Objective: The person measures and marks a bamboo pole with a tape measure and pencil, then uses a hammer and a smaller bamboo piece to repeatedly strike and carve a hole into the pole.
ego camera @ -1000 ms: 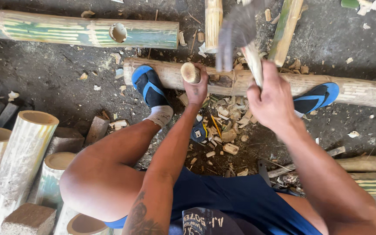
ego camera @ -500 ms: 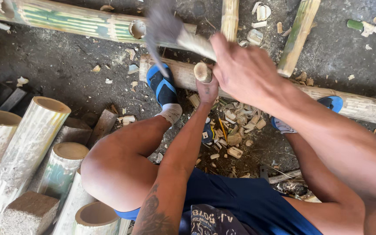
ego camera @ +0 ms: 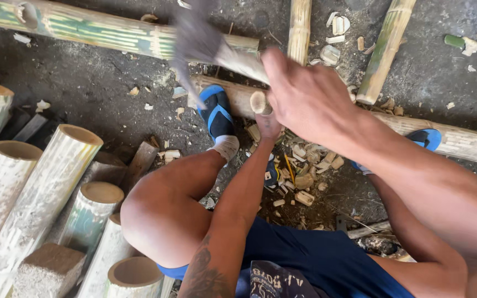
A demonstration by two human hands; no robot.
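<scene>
Right hand (ego camera: 310, 99) gripping blurred chopper (ego camera: 194, 41) pointing up-left, left hand (ego camera: 269, 124) holding upright bamboo stub (ego camera: 258, 102)

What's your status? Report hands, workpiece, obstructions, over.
Right hand gripping chopping blade, raised, motion-blurred. Left hand holding short bamboo piece upright on the log. Sandalled left foot close beside it; chips below.

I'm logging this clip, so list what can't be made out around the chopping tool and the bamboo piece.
Head view only:
- Chopping tool: motion-blurred, so its edge and exact shape are unclear.
- Tool handle: covered by the right hand.
- Left hand: its grip on the short bamboo piece is mostly behind the right hand.
- Right foot's sandal: largely behind the right forearm.
</scene>
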